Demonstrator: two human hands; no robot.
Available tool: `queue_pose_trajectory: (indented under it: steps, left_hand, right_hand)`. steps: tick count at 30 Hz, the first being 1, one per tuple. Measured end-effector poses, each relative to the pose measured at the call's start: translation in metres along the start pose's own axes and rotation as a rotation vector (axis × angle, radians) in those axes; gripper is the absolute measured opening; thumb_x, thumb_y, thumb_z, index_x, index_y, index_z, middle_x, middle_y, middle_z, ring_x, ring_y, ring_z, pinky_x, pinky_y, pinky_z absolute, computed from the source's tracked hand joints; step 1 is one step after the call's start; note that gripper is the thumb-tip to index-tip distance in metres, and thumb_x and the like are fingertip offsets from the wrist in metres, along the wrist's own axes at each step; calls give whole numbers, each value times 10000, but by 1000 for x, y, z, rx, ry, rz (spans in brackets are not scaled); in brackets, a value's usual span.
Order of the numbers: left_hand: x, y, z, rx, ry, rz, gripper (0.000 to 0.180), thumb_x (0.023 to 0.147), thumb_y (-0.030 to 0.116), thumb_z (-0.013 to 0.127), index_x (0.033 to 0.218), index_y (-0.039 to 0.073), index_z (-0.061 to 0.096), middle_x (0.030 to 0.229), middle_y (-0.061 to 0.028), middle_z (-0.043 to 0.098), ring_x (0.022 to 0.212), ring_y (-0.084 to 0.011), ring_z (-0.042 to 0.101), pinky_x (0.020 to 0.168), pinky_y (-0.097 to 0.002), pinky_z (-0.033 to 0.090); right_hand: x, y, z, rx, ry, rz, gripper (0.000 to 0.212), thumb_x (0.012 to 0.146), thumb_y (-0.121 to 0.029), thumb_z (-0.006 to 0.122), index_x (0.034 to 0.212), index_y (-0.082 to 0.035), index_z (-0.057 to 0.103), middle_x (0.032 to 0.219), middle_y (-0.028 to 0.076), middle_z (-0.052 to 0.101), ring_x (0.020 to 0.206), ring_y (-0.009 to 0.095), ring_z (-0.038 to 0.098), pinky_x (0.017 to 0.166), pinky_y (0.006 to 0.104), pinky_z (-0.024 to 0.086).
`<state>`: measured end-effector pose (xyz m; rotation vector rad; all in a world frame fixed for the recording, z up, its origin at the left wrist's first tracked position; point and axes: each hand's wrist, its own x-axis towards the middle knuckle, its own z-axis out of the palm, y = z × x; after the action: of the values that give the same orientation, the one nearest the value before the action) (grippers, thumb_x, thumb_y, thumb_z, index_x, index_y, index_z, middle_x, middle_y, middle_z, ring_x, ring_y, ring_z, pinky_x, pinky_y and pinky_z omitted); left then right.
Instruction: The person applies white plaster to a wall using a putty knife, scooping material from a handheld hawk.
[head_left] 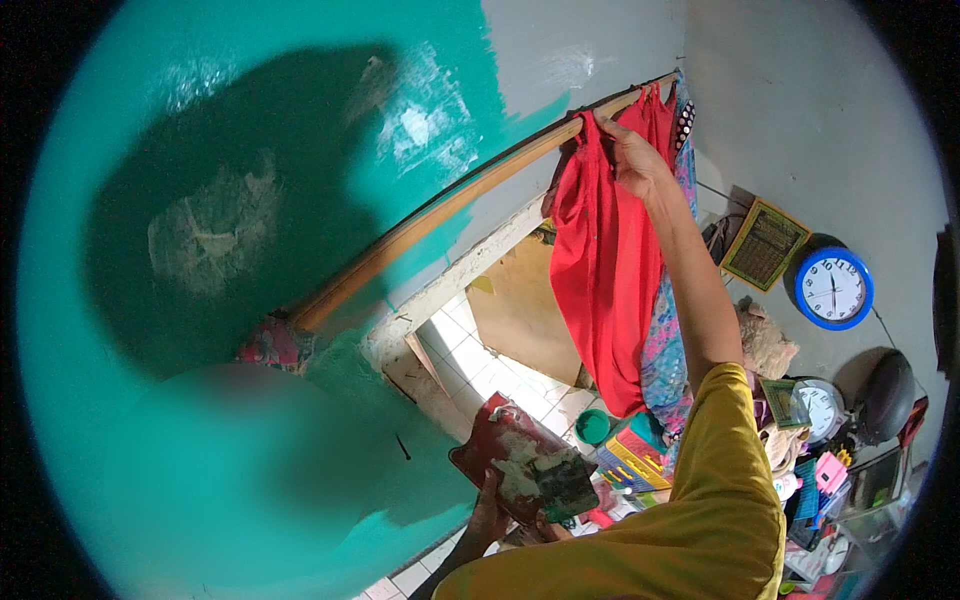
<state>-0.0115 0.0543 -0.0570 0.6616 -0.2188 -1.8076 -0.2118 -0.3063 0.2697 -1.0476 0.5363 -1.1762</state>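
Note:
My right hand [636, 160], at the end of a raised arm in a yellow sleeve, is closed on the gathered top of a red curtain [610, 270]. Its thumb lies against the wooden curtain rail [450, 205], and its other fingers are partly hidden. The rail slants down to the left along the wall, with bunched patterned cloth [272, 342] at its low end. Lower down, my left hand [487, 515] grips a flat dark-red board [525, 460] smeared with whitish and dark green matter. Part of that hand is hidden behind the board and sleeve.
The wall [300, 430] is part green, part grey, with rough pale patches. Below the rail is a doorway with a white frame [470, 260] and tiled floor. At right are a blue wall clock [834, 289], a framed picture [765, 244], a green bucket [592, 427] and crowded household items.

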Motion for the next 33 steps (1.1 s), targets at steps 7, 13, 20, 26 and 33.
queue_pose_trajectory:
  steps: [7,13,20,26,33]
  left_hand:
    - [0,1,13,37,48,50,624,843,517,393,1280,79,310,1228,-100,433,1120,-248,441,954,-397,364]
    - [-3,7,24,0,14,16,541,867,469,398,1241,80,358,1166,-106,482,1073,-250,472,925,-403,387]
    - [-5,-6,-8,43,90,51,559,868,462,410,1265,80,315,1208,-104,438,1090,-253,453,915,-404,392]
    - [-2,6,3,-12,-26,70,552,879,415,426,1299,94,265,1254,-98,400,1142,-253,414,950,-422,363]
    - [-2,18,14,26,-10,94,582,872,438,425,1301,85,250,1245,-99,409,1147,-258,412,946,-423,365]
  right_hand:
    - [4,6,12,-86,74,-102,234,858,-254,529,926,-38,585,823,60,617,730,160,594,676,301,513]
    - [19,18,-7,-142,78,-64,287,839,-284,529,927,-15,573,816,83,606,723,183,591,669,319,504]
    - [18,35,7,-26,120,-187,275,854,-314,469,918,-58,546,826,41,572,720,159,543,665,291,470]
    - [12,35,11,-4,138,-193,240,827,-297,492,894,-74,548,803,20,569,711,138,531,656,272,453]
    - [5,36,14,-9,136,-230,284,843,-336,498,905,-65,554,780,25,574,681,135,532,607,254,441]
